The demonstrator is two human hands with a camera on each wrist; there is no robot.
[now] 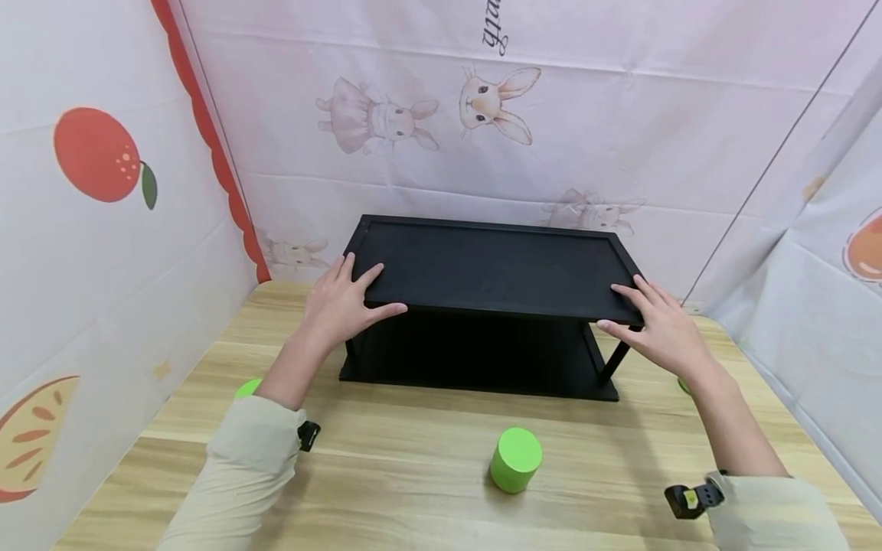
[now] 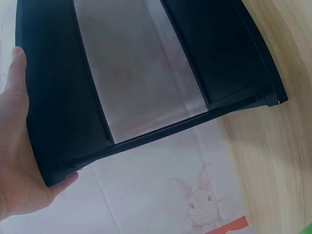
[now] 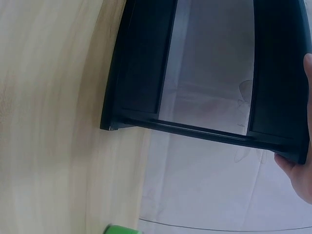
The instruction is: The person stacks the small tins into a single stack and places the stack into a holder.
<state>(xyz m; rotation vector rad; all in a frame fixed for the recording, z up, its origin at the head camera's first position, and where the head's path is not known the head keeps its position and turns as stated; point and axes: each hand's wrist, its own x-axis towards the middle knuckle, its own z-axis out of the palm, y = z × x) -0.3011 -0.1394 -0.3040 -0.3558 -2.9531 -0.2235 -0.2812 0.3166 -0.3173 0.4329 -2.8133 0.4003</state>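
A black two-tier shelf [image 1: 482,264] stands on the wooden table, its upper board raised on posts above a lower board. My left hand [image 1: 335,306] holds the upper board's front left corner, thumb along the front edge, fingers spread over the top and the side. At the front right corner my right hand [image 1: 658,325] grips the same board in a similar way. Both wrist views show the shelf [image 2: 53,87] from the front, with a fingertip of the left hand [image 2: 17,146] and of the right hand [image 3: 300,175] showing past the board's side edge.
A bright green cylinder [image 1: 515,459] stands on the table [image 1: 400,474] in front of the shelf. Another green object [image 1: 248,388] is partly hidden behind the left forearm, and a green bit [image 1: 684,385] shows beside the right forearm. Printed cloth walls [image 1: 427,153] surround the table.
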